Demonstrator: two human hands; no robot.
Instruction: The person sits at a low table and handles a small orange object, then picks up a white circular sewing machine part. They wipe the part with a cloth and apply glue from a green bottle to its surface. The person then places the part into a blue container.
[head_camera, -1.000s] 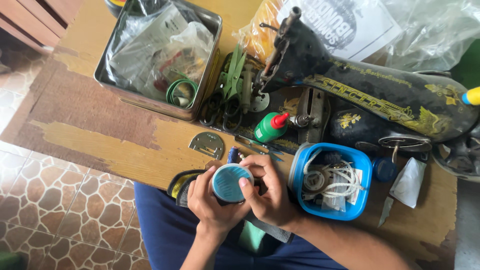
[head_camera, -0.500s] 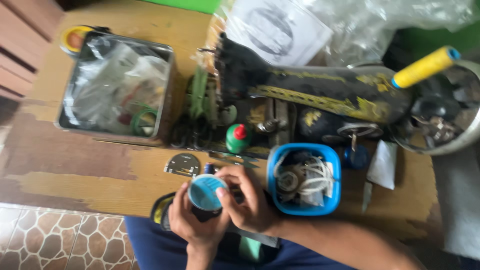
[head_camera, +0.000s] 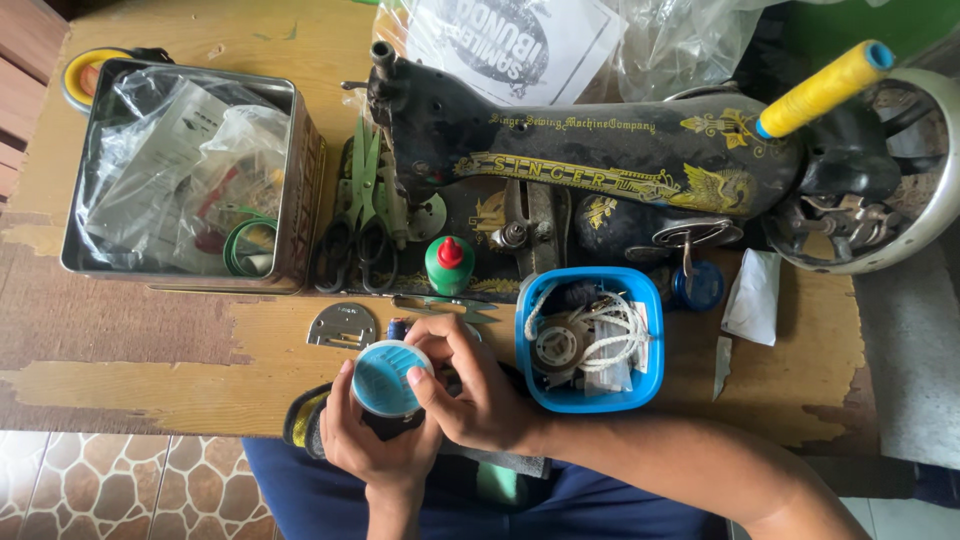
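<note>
1. The left hand (head_camera: 375, 445) holds a small round blue container (head_camera: 385, 378) from below, fingers wrapped around it, just over the near table (head_camera: 150, 340) edge.
2. The right hand (head_camera: 480, 395) pinches the container's lid rim with thumb and fingertips.
3. It looks like the lid is being worked on; I cannot tell if it is loose.
4. The next move needs a firm hold below and a careful twist or pull on top.
5. A blue tub (head_camera: 590, 400) of bits sits just beside the hands, with an old black sewing machine (head_camera: 600, 170) behind.
</note>
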